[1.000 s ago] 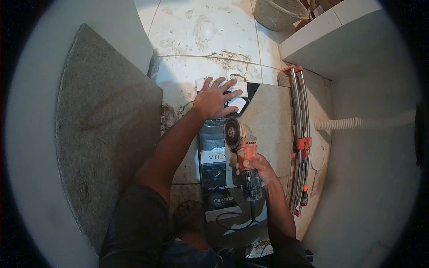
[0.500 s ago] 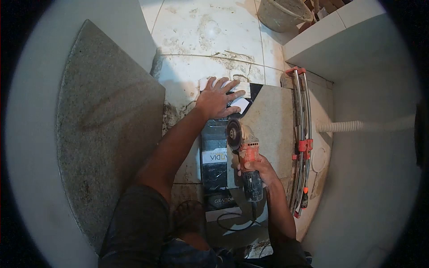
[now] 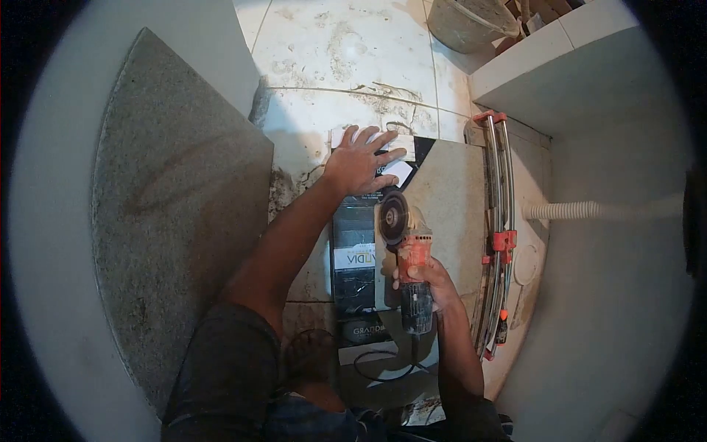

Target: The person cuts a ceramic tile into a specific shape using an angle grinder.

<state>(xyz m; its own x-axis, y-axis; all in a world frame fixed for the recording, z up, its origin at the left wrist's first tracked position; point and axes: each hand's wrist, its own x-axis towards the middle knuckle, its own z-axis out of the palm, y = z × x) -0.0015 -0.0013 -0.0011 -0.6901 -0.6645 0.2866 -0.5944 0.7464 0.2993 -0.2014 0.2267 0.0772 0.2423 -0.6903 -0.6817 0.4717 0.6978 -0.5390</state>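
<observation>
My right hand (image 3: 431,280) is wrapped round the body of a red and black angle grinder (image 3: 414,258). Its dark disc (image 3: 393,216) faces up and left, a little below my left hand. My left hand (image 3: 359,162) lies flat with fingers spread on the top end of a black printed cardboard box (image 3: 355,287), beside a small white piece (image 3: 398,173). Under the grinder a grey-beige tile (image 3: 456,191) overlaps the cardboard. The grinder's black cord (image 3: 383,379) loops below it over the tile and cardboard.
A tile cutter with metal rails and red fittings (image 3: 504,239) lies along the right side. A large grey tile (image 3: 184,199) leans at the left wall. Farther off are a dirty bucket (image 3: 471,26) and a white ribbed hose (image 3: 563,211) from the right wall.
The grinder, in my right hand, has shifted very slightly to the right and its disc is a bit higher. My left hand stays in place on the cardboard.
</observation>
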